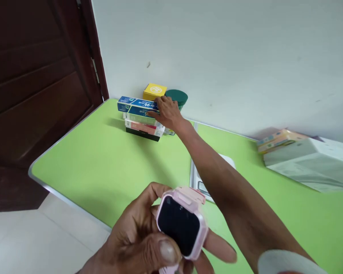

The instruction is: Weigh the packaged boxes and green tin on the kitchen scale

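Observation:
Close to the camera, my left hand point(143, 236) is closed around a pink smartwatch point(179, 224). Its dark screen faces up, my thumb presses the lower edge of the case, and part of the strap hangs below. My right hand point(168, 112) reaches across to the far side of the table, its thumb on the front and its fingers over the top of a blue toothpaste box point(135, 106). That box lies on top of several flat boxes point(141, 126). Behind them stand a yellow box point(154, 90) and a container with a dark green lid point(177, 96).
The green table point(103, 160) has a metal edge and stands against a white wall. Partly under my right forearm is a flat white device with a small display point(202, 187). White boxes point(305, 160) stand at the right, and a dark wooden door point(40, 95) at the left.

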`<state>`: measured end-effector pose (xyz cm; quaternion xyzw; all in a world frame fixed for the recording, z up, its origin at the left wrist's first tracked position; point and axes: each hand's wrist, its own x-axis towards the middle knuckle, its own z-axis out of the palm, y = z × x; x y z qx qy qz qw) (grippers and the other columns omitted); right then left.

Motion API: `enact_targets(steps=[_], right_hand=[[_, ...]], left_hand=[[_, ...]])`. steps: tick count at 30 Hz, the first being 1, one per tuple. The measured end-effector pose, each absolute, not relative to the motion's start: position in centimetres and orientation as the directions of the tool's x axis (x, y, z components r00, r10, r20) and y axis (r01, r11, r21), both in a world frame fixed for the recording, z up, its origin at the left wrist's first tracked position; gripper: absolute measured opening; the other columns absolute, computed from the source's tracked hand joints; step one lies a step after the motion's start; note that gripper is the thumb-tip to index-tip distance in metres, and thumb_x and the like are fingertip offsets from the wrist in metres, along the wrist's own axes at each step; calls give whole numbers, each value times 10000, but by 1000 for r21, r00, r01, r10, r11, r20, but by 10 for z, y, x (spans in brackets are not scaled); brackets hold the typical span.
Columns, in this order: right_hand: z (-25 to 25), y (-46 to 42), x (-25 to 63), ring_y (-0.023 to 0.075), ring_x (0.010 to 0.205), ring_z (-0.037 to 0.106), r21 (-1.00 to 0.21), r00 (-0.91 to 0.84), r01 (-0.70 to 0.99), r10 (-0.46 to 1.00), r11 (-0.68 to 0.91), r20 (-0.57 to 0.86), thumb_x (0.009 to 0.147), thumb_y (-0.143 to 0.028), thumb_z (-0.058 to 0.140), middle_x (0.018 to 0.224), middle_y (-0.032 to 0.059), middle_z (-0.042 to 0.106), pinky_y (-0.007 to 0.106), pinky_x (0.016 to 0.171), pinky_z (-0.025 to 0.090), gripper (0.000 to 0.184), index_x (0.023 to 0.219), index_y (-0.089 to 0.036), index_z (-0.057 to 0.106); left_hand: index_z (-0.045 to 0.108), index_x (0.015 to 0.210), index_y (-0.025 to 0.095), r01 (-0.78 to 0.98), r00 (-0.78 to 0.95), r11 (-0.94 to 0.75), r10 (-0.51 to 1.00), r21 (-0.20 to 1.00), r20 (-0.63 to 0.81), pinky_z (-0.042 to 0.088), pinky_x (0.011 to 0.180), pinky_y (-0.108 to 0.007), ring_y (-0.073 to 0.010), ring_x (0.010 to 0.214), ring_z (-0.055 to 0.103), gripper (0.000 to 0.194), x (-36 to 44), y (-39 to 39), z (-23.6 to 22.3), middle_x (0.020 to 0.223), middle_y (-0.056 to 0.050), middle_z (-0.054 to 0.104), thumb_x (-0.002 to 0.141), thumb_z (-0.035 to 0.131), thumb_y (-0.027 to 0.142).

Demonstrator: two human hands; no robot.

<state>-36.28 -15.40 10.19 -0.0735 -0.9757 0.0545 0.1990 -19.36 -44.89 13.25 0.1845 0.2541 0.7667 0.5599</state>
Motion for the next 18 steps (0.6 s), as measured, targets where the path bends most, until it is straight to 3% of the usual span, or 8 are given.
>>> enact_targets(steps=[4,7,10,13,18], right_hand=[[108,-152,-354,418,1269,475,-96,-884,110,142,989,446,1016,-660,419,1390,194,561,541,996,399,576,1389,-230,507],[107,-149,-353,401,1215,520,-155,-903,92,148,984,403,1027,-625,419,1331,193,602,519,970,422,548,1364,-208,535],[102,-148,-356,395,1152,557,-202,-918,59,133,978,373,1030,-559,444,1272,206,640,524,948,430,487,1307,-178,569],[97,-150,-359,411,1164,547,-195,-907,65,139,979,397,1022,-527,465,1295,220,634,542,955,411,455,1297,-180,572],[95,-151,-360,411,1176,533,-194,-909,92,162,977,385,1033,-511,441,1307,224,624,529,946,394,447,1303,-178,569]], left_hand=[[564,1261,214,-727,-383,-311,924,613,15,490,606,-208,-143,695,729,364,-190,-437,130,1016,-74,759,971,666,408],[575,1223,198,-641,-464,-335,886,690,-1,471,580,-207,-96,591,638,402,-189,-426,131,914,-44,705,912,736,394],[602,1185,194,-483,-587,-241,802,842,-107,403,523,-186,-52,525,476,419,-186,-418,134,757,27,576,863,799,376],[618,1066,192,-266,-743,-118,657,957,-125,367,508,-181,-61,541,405,294,-183,-413,134,678,53,493,875,778,347],[601,967,193,-60,-811,54,580,997,-80,310,460,-176,-64,506,358,234,-181,-409,128,607,75,456,846,767,305]])
